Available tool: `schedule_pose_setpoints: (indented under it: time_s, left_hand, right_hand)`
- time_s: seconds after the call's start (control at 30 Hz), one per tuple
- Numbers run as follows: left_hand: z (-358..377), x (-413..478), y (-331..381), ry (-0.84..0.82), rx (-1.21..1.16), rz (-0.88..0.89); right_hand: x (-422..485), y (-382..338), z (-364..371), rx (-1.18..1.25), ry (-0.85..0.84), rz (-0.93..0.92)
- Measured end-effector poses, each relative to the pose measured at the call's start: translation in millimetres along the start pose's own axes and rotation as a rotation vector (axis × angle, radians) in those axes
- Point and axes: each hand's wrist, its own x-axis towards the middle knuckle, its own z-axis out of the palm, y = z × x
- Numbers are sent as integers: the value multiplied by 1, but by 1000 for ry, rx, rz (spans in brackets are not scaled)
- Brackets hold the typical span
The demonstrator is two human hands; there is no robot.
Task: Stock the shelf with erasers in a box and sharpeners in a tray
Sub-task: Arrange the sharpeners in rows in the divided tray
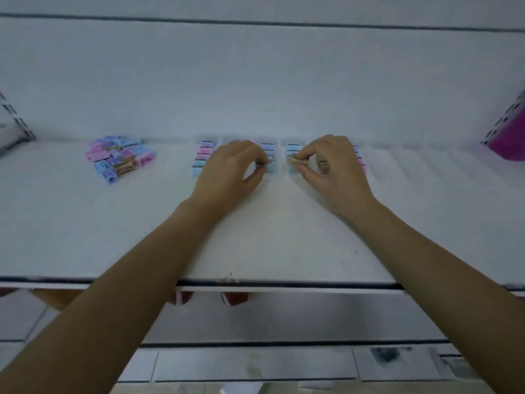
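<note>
On the white shelf (142,223) a loose pile of pink, blue and tan sharpeners (120,157) lies at the left. Rows of sharpeners (203,156) stand in a clear tray (281,143) at the back centre. My left hand (230,169) pinches a small sharpeners piece between thumb and forefinger over a middle row (270,155). My right hand (332,166) pinches a tan sharpener (294,160) at the neighbouring row and keeps another tan sharpener (322,164) tucked under its curled fingers. The hands hide part of the tray's rows.
A magenta object (508,140) sits at the shelf's far right by a perforated upright. Another slotted upright (17,118) stands at the far left. The shelf's front edge (255,282) runs below my forearms, with lower shelving and floor beneath.
</note>
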Motion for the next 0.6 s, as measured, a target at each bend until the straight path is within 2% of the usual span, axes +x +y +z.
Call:
schedule_pose_setpoints:
  time_s: [0.23, 0.6]
  left_hand:
    - [1, -1, -5, -85, -23, -51]
    - [3, -1, 0, -118, 86, -29]
  right_hand:
    - [-2, 8, 9, -52, -74, -45]
    - [-3, 8, 8, -106, -119, 70]
